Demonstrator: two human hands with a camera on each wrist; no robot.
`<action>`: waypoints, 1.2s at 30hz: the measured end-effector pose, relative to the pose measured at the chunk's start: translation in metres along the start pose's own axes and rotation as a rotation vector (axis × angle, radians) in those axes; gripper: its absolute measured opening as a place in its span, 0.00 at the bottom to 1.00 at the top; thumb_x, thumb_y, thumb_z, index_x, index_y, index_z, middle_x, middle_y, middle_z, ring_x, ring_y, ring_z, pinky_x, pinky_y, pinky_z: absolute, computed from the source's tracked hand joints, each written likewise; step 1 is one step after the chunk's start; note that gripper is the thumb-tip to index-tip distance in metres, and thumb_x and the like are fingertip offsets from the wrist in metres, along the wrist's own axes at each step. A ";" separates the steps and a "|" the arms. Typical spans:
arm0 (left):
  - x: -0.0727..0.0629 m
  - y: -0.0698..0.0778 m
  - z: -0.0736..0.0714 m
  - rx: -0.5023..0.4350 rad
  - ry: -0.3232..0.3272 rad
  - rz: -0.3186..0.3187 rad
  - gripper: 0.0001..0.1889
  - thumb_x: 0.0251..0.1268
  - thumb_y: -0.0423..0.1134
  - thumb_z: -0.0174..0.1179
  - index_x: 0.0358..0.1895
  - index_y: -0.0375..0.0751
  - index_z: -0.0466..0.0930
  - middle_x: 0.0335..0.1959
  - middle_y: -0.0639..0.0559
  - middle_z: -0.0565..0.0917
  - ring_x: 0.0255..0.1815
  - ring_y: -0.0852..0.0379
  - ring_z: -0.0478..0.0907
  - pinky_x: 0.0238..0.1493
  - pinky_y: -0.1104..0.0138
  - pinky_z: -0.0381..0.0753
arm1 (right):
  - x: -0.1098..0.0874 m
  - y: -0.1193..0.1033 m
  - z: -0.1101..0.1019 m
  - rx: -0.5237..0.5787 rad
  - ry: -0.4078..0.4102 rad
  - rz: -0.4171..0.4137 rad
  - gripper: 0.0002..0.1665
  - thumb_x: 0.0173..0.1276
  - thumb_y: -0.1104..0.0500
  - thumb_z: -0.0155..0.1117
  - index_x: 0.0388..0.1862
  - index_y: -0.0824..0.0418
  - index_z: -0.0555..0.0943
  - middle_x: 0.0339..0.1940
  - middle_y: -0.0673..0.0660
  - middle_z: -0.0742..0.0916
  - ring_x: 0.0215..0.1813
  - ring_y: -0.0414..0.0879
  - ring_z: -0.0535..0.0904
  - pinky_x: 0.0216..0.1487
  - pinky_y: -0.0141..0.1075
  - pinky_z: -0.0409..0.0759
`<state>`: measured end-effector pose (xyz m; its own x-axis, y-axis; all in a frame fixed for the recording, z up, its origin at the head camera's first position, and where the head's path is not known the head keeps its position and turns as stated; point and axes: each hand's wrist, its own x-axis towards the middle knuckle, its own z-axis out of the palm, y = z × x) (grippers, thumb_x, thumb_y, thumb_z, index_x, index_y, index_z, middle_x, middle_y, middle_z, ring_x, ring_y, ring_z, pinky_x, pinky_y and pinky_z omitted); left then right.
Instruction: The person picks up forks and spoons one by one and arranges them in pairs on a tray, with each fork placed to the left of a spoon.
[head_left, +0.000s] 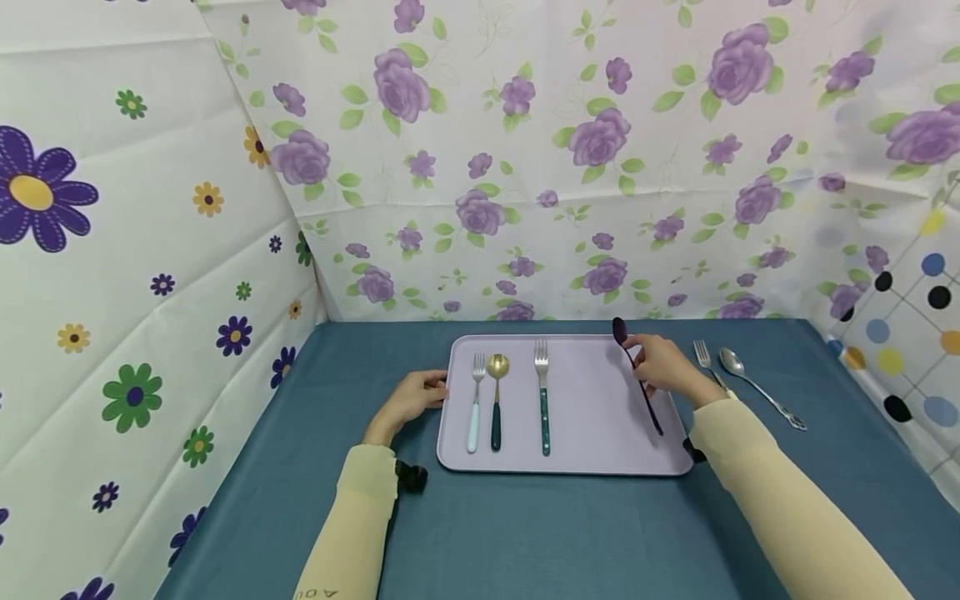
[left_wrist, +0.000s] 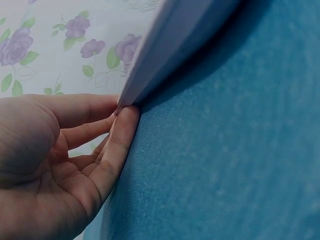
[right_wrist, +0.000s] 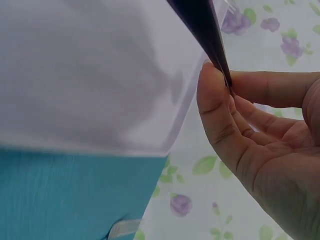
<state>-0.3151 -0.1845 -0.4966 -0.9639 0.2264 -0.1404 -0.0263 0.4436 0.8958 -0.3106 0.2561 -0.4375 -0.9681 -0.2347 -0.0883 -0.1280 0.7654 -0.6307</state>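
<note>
My left hand pinches the left rim of a pale lilac tray; in the left wrist view thumb and forefinger meet on the tray edge. Over the tray's right side, my right hand holds a slim dark spoon between thumb and fingers, its bowl toward the back and its handle slanting down toward the front. On the tray's left half lie a fork with a light blue handle, a gold spoon with a dark green handle and a larger fork with a green handle.
Right of the tray, a fork and a silver spoon lie on the blue tablecloth. The fork is partly hidden by the right forearm. Flowered sheets hang at the back and left; a dotted one hangs at right.
</note>
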 end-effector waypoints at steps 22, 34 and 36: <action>-0.001 -0.001 0.000 0.002 0.005 -0.007 0.25 0.77 0.29 0.59 0.73 0.28 0.71 0.49 0.38 0.82 0.53 0.46 0.83 0.56 0.58 0.85 | 0.011 -0.035 0.034 0.013 0.016 0.037 0.35 0.57 0.79 0.49 0.67 0.77 0.73 0.34 0.67 0.84 0.17 0.47 0.81 0.22 0.41 0.86; 0.002 -0.003 0.000 -0.003 -0.004 0.000 0.25 0.78 0.30 0.58 0.74 0.28 0.70 0.49 0.37 0.81 0.53 0.45 0.83 0.56 0.58 0.85 | 0.020 -0.048 0.058 0.008 0.013 0.081 0.34 0.58 0.78 0.47 0.66 0.75 0.73 0.34 0.66 0.81 0.16 0.47 0.81 0.20 0.38 0.84; 0.002 -0.003 0.000 -0.005 -0.004 0.000 0.25 0.78 0.30 0.59 0.74 0.28 0.71 0.50 0.37 0.81 0.53 0.46 0.83 0.56 0.58 0.85 | 0.022 -0.049 0.061 0.000 0.019 0.091 0.33 0.58 0.78 0.47 0.66 0.75 0.74 0.33 0.65 0.81 0.17 0.46 0.80 0.19 0.37 0.83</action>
<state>-0.3170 -0.1853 -0.4995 -0.9629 0.2296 -0.1421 -0.0277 0.4396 0.8977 -0.3122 0.1768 -0.4556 -0.9797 -0.1525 -0.1303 -0.0393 0.7829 -0.6209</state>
